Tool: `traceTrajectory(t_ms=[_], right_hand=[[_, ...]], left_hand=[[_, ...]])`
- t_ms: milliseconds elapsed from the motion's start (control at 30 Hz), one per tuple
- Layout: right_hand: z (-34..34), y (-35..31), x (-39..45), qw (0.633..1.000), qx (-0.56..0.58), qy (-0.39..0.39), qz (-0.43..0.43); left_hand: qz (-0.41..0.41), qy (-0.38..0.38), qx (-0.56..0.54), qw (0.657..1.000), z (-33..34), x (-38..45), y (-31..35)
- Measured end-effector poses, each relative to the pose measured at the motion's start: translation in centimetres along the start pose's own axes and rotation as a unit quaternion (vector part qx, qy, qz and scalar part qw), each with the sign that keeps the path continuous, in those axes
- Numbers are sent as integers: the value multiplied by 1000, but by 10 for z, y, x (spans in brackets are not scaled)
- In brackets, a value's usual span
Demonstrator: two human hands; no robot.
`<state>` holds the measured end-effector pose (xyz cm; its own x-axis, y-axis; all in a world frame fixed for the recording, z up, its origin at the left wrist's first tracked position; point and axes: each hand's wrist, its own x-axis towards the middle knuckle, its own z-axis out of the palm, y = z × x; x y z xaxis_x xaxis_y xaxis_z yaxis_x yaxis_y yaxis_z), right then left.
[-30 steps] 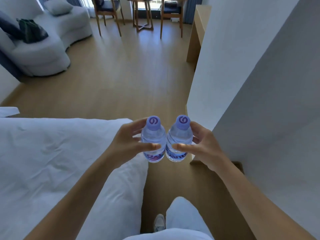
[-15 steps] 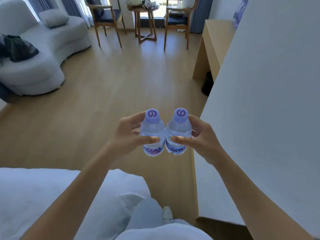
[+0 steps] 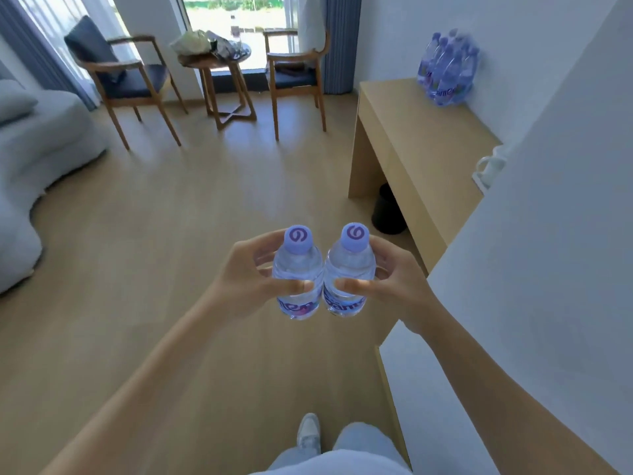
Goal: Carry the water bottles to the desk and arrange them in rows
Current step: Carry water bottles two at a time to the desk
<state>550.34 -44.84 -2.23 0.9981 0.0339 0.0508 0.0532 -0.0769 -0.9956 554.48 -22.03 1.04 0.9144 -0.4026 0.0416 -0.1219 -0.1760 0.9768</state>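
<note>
Head view: left hand and right hand each grip a water bottle; keep both upright, walk to the counter, and set them beside the grouped bottles.

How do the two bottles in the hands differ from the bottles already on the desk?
The two carried bottles are held in the air side by side, one gripped by the left hand and one by the right hand; the cluster of bottles stands on the far end of the desk by the wall. The carried ones are a pair; the cluster has more. Both have purple caps and clear bodies.
</note>
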Motion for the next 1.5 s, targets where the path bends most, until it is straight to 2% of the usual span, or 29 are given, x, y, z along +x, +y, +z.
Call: traceTrajectory(t_ms=[300, 433, 900, 1167, 1500], right_hand=[[-78, 24, 210, 995, 29, 93, 1], [-118, 36, 304, 993, 20, 120, 9], [-223, 71, 591, 971, 35, 233, 33], [-288, 91, 733, 939, 33, 338, 49], [-400, 143, 827, 885, 34, 457, 85]], left_hand=[[29, -87, 10, 996, -19, 270, -19], [24, -88, 12, 996, -18, 384, -33], [18, -184, 15, 983, -30, 732, -63], [39, -314, 50, 947, -17, 939, -69], [54, -446, 68, 891, 84, 1125, -96]])
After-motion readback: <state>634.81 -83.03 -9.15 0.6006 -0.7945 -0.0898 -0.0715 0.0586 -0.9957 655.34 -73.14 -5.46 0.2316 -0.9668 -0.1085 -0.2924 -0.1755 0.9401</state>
